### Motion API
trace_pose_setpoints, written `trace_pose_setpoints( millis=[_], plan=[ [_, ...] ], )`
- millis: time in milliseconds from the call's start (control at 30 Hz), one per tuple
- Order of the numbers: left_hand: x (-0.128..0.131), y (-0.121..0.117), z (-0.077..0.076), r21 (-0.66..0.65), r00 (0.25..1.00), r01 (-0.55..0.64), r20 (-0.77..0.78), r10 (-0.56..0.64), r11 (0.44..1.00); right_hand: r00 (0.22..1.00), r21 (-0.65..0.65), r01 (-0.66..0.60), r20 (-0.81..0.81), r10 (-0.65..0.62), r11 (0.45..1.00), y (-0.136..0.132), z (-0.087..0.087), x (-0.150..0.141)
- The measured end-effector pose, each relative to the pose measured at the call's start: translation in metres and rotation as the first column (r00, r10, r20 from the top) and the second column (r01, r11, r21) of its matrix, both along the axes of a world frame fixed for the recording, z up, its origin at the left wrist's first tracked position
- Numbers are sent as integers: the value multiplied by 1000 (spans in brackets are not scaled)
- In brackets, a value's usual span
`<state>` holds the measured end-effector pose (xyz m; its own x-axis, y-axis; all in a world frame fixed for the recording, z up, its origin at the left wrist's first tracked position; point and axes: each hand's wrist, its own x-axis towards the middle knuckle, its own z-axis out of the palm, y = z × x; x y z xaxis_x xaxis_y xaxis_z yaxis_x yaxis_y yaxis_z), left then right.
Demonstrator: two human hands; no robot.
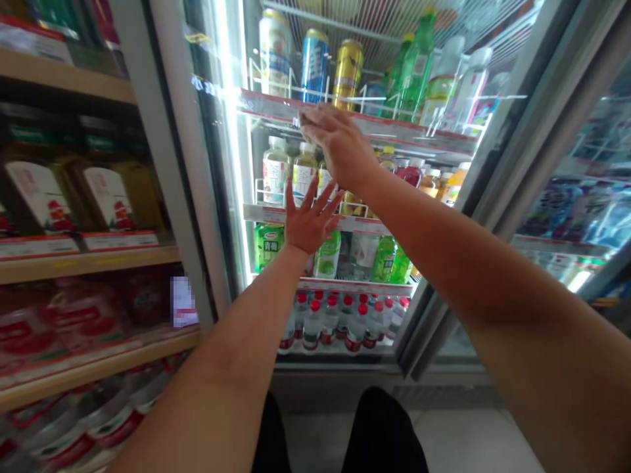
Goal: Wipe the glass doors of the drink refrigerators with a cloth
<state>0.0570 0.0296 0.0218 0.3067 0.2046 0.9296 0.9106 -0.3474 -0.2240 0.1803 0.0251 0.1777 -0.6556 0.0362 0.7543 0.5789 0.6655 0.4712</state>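
Both my hands reach into a lit drinks cooler. My left hand (310, 222) has its fingers spread wide before the second shelf's price strip (266, 213), holding nothing; whether it touches the shelf I cannot tell. Just behind its fingertips stand white-capped tea bottles (277, 172). Higher up, my right hand (340, 141) lies flat with fingers stretched left, at the front edge of the upper shelf (394, 126), nothing visible in it. Above that hand are a gold can (348, 73), a blue can (314, 64) and a white can (275, 49). My right hand covers part of the tea row.
Green packages (385, 259) fill the third shelf, and red-capped water bottles (329, 320) the bottom. Green glass bottles (418, 69) stand at upper right. A metal door frame (446, 315) borders the right side. On the left are wooden shelves (98, 263) with large bottles.
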Motion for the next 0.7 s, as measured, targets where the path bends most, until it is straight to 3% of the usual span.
trace_pose_setpoints(
  millis=[67,133,200,300,367,433,533,700],
  plan=[
    [0,-1,0,-7,1000,4,7,-4,1000,986,5,32,-166,-31,999,2,8,-3],
    [0,-1,-1,-13,1000,3,12,-3,1000,988,-13,13,-153,-15,1000,0,4,-11],
    [-1,1,-2,-21,1000,-6,21,6,1000,997,-42,-36,68,39,998,-5,-7,-23],
    [-2,2,-2,-28,999,-15,29,16,1000,936,-78,-68,339,91,995,-10,-13,-31],
    [-1,0,-1,-26,1000,-6,25,6,1000,949,-50,-83,300,94,995,-7,-4,-25],
    [0,-3,0,-23,1000,11,25,-10,1000,986,1,-99,135,98,995,0,6,-13],
    [1,-5,2,-35,999,28,31,-27,999,994,26,-107,-37,108,994,6,2,4],
    [1,-5,1,-86,997,52,68,-46,995,968,-2,-73,239,72,997,-1,-22,25]
  ],
)
